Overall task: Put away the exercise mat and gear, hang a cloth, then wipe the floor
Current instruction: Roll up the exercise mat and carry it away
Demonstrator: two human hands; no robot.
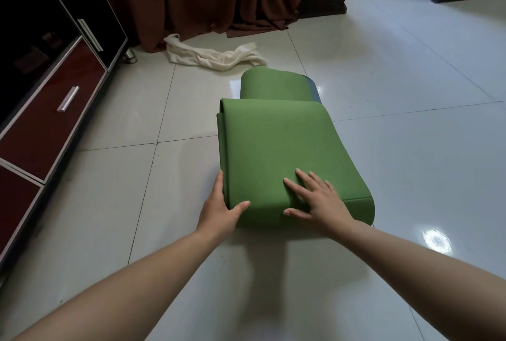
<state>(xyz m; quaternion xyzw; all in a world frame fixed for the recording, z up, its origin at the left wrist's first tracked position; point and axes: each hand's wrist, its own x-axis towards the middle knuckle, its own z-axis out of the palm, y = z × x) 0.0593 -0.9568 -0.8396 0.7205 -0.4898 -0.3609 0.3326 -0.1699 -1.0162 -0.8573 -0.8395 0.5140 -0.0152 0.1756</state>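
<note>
while both hands sit on its near end, the folded green mat (273, 143) lies with its long axis running near to far on the tiled floor (410, 121).
left hand (219, 203) cups the near left corner, fingers straight and together along the left side edge, thumb over the top; right hand (315, 198) lies flat on the top layer just to the right, fingers spread, gripping nothing. mat stretches away from both sets of fingertips, far end curled up in a loose hump just short of the white cloth (216, 57). hands about equally near; likely next a fold or roll toward the far end, layers could slip askew.
</note>
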